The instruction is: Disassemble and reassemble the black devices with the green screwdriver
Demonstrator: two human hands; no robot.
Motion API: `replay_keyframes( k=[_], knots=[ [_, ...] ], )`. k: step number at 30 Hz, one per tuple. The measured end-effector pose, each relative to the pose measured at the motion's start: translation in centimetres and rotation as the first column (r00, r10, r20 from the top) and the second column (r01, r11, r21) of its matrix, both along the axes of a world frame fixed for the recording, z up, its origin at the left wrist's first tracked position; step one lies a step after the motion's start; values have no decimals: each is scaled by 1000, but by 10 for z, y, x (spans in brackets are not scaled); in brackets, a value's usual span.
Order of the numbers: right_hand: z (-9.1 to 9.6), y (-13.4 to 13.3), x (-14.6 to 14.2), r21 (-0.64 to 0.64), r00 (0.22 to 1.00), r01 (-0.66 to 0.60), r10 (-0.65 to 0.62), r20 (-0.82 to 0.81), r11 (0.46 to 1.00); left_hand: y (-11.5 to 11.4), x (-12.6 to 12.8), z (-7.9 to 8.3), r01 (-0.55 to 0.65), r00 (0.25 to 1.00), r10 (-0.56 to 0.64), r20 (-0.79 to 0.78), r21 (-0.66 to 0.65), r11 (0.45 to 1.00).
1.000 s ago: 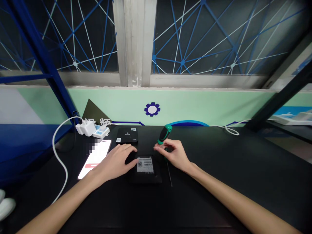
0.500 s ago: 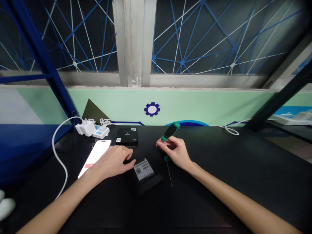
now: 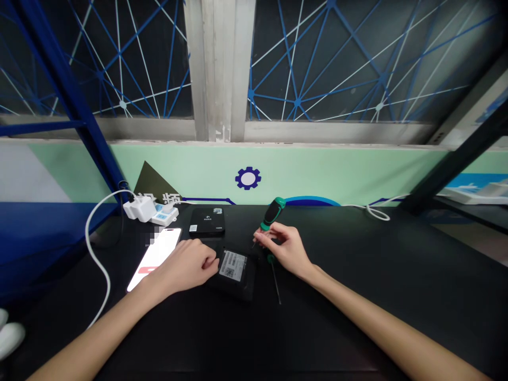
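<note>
A small black box (image 3: 234, 271) with a white label lies flat on the black table (image 3: 357, 296), turned at a slant. My left hand (image 3: 186, 264) rests at its left edge, fingers curled against the box's corner. My right hand (image 3: 286, 246) is closed on a screwdriver with a green and black handle (image 3: 272, 212), the handle pointing up and away, just right of the box. A second thin screwdriver (image 3: 275, 280) lies on the table under my right wrist.
Another black box (image 3: 207, 219) sits further back. A lit phone (image 3: 155, 256) lies left of my left hand. A white charger and power strip (image 3: 150, 210) with a white cable (image 3: 93, 248) stand at the back left. A wall runs along the table's far edge.
The labelled box has been turned on the table under my left hand, from square to slanted. My right hand has shifted the green screwdriver slightly, its handle tilting differently.
</note>
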State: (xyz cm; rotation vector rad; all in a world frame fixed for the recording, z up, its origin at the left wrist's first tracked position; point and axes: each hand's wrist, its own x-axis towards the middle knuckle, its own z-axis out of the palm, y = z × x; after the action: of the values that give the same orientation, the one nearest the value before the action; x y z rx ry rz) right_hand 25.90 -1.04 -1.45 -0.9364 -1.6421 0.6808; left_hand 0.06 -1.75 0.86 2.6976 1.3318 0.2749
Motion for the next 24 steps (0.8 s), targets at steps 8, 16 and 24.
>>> replay_keyframes(
  k=[8, 16, 24],
  knots=[
    [-1, -2, -2, 1, 999, -43, 43, 26, 999, 3, -1, -3, -94, 995, 94, 9, 7, 996],
    [-5, 0, -1, 31, 993, -48, 44, 107, 998, 3, -1, -6, -45, 999, 43, -30, -41, 998],
    [-6, 0, -2, 42, 989, -56, 50, 137, 998, 3, 0, -9, -65, 997, 63, -42, -51, 997]
  ],
)
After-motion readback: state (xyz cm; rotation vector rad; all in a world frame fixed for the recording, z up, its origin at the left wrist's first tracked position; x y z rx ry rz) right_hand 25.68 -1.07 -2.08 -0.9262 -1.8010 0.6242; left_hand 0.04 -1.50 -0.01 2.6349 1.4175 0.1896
